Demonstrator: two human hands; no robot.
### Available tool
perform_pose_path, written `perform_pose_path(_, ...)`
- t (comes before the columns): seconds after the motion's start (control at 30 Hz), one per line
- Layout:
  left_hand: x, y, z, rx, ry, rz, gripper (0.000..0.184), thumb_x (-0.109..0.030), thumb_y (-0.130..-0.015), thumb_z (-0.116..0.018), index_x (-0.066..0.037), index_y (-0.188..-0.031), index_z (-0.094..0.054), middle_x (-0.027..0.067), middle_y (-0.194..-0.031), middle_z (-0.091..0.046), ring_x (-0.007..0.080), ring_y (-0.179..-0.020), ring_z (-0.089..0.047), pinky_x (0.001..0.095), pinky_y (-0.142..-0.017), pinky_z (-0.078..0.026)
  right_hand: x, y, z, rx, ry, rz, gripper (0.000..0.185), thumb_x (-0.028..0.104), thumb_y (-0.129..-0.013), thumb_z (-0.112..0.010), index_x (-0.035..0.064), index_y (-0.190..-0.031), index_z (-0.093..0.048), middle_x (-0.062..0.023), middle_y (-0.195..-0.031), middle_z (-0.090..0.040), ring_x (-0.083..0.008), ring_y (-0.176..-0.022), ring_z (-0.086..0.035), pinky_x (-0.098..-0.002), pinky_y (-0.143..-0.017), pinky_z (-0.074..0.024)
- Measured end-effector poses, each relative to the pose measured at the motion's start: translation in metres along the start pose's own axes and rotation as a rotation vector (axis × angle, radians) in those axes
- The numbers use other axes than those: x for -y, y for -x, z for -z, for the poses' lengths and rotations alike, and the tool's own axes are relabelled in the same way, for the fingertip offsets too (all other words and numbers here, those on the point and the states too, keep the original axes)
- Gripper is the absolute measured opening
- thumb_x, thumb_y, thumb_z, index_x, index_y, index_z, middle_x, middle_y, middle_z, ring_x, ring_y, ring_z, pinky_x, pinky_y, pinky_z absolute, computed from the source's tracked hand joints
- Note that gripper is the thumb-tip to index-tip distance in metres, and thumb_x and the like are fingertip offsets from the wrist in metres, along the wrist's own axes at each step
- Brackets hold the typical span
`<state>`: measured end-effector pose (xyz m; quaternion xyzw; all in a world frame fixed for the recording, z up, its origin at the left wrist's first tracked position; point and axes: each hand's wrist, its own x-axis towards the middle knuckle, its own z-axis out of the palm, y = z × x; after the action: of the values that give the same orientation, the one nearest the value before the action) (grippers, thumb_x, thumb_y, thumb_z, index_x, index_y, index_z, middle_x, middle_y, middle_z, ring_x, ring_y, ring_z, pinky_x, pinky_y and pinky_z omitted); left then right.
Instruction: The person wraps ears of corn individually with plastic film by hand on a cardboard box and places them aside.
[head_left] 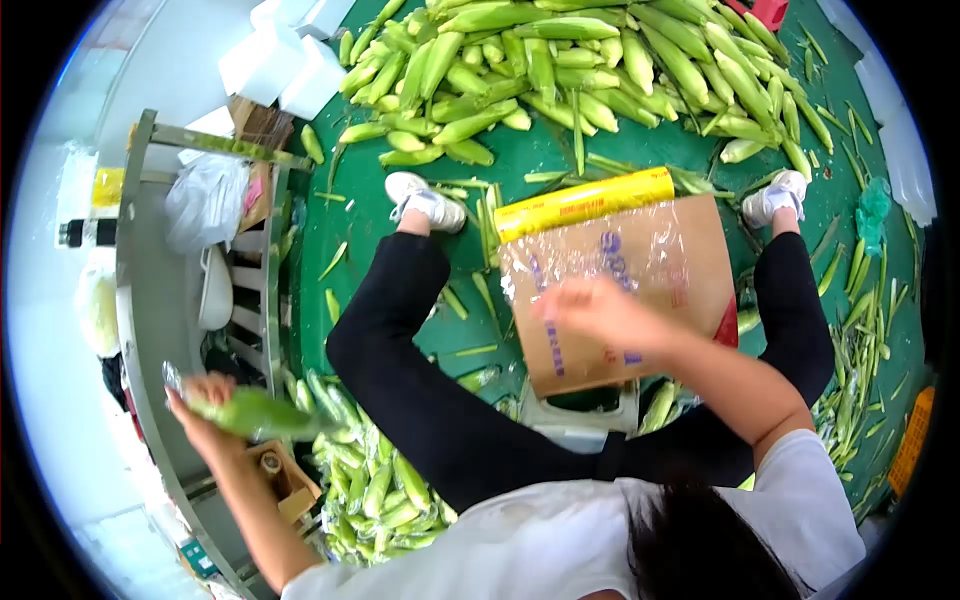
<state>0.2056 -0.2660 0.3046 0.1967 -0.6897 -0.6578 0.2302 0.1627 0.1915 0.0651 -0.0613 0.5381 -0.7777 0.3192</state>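
Observation:
My left hand (208, 418) is out to the left, its fingers closed around a green-husked ear of corn (262, 413) with shiny clear film at its end. In front of me a cardboard sheet (560, 355) lies between my knees, with clear plastic film (655, 245) stretched over its far part. A yellow roll of cling film (590, 203) rests along the far edge of the cardboard. Over the middle of the cardboard is my right hand (590, 312); its fingers are blurred, and whether they pinch the film does not show.
A large heap of husked-on corn (580, 75) covers the far floor. Wrapped ears (380, 490) are piled on the floor at my left. A metal rack (130, 260) stands on the left, near white foam boxes (270, 65). Loose husk leaves (870, 350) litter the right side.

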Motion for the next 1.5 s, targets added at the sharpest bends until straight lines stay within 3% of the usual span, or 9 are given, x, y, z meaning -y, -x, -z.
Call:
perform_pose_path(0.13,0.085,-0.003,0.191,0.447,-1.307,0.224,0.039,-0.035,-0.103,-0.050,-0.002,-0.082,-0.054,0.0116,-0.069,-0.059,0.0230,-0.061,-0.057,0.0381,-0.056,-0.043,-0.041,-0.088,0.241,-0.777,0.236,0.035,0.028,0.022,-0.095,-0.063,0.0047,-0.117,-0.068,-0.0007,-0.088,-0.068,-0.0082,-0.072,-0.056,-0.0260,-0.064,-0.0462)
perform_pose_path(0.43,0.240,0.099,0.206,0.301,-1.535,0.686,0.025,-0.019,-0.102,-0.055,0.003,-0.115,-0.058,0.0140,-0.108,-0.065,0.0248,-0.095,-0.062,0.0385,-0.085,-0.047,-0.009,-0.266,0.457,-1.205,1.066,0.015,0.100,0.056,-0.081,-0.075,0.0039,-0.153,-0.029,-0.0315,-0.141,-0.047,-0.0454,-0.131,-0.046,-0.0485,-0.108,-0.0405)
perform_pose_path(0.53,0.234,0.017,0.216,0.153,-1.435,0.106,0.030,-0.013,-0.102,-0.057,0.004,-0.127,-0.059,0.0147,-0.121,-0.067,0.0255,-0.106,-0.063,0.0386,-0.094,-0.048,0.002,-0.286,0.458,-1.259,0.741,-0.104,0.086,0.051,-0.085,-0.073,0.0041,-0.147,-0.037,-0.0259,-0.131,-0.056,-0.0389,-0.107,-0.062,-0.0442,-0.089,-0.0521)
perform_pose_path(0.67,0.169,-0.054,-0.105,-0.006,-0.533,-0.239,0.035,-0.011,-0.105,-0.047,0.003,-0.138,-0.051,0.0122,-0.125,-0.063,0.0212,-0.112,-0.062,0.0362,-0.102,-0.049,0.005,-0.209,0.342,-1.094,-0.173,-0.033,0.039,0.046,-0.096,-0.063,0.0083,-0.105,-0.058,-0.0061,-0.089,-0.062,-0.0166,-0.067,-0.060,-0.0282,-0.048,-0.0471)
perform_pose_path(0.87,0.229,0.102,-0.337,0.641,0.211,0.754,0.089,-0.027,-0.092,-0.073,-0.008,-0.159,-0.016,0.0174,-0.138,-0.053,0.0322,-0.125,-0.054,0.0473,-0.100,-0.049,-0.015,-0.020,0.065,-1.043,0.273,0.108,0.058,0.037,-0.096,-0.064,0.0008,-0.138,-0.048,-0.0184,-0.120,-0.059,-0.0295,-0.110,-0.059,-0.0414,-0.095,-0.0477)
perform_pose_path(1.1,0.279,0.131,-0.329,1.149,-0.617,-0.174,0.079,-0.021,-0.075,-0.082,-0.007,-0.144,-0.044,0.0189,-0.133,-0.058,0.0350,-0.122,-0.059,0.0430,-0.102,-0.048,-0.105,0.075,0.111,-1.189,1.313,-0.283,0.053,0.034,-0.081,-0.078,0.0004,-0.119,-0.061,-0.0201,-0.110,-0.061,-0.0382,-0.106,-0.057,-0.0440,-0.092,-0.0472)
perform_pose_path(1.3,0.305,0.118,-0.343,1.319,-0.998,-0.430,0.073,-0.020,-0.074,-0.081,-0.023,-0.141,-0.052,0.0166,-0.123,-0.058,0.0377,-0.116,-0.057,0.0454,-0.098,-0.049,-0.108,0.101,0.131,-1.030,-0.156,-0.114,0.015,0.024,-0.100,-0.059,0.0091,-0.097,-0.061,0.0015,-0.099,-0.063,-0.0163,-0.090,-0.061,-0.0317,-0.080,-0.0483)
perform_pose_path(1.43,0.308,0.133,-0.346,1.356,-1.061,-0.502,0.075,-0.023,-0.075,-0.080,-0.026,-0.144,-0.050,0.0157,-0.120,-0.056,0.0346,-0.116,-0.055,0.0449,-0.100,-0.047,-0.066,0.043,0.093,-0.950,0.809,0.516,0.012,0.017,-0.095,-0.064,0.0060,-0.094,-0.057,-0.0089,-0.119,-0.062,-0.0275,-0.105,-0.060,-0.0402,-0.091,-0.0469)
perform_pose_path(1.5,0.316,0.129,-0.347,1.414,-0.892,-0.359,0.068,-0.020,-0.077,-0.078,-0.017,-0.140,-0.054,0.0183,-0.126,-0.056,0.0349,-0.120,-0.054,0.0441,-0.104,-0.045,-0.091,0.008,0.108,-0.593,0.997,0.277,0.024,0.023,-0.089,-0.070,0.0089,-0.105,-0.059,-0.0117,-0.132,-0.056,-0.0334,-0.116,-0.056,-0.0478,-0.102,-0.0422)
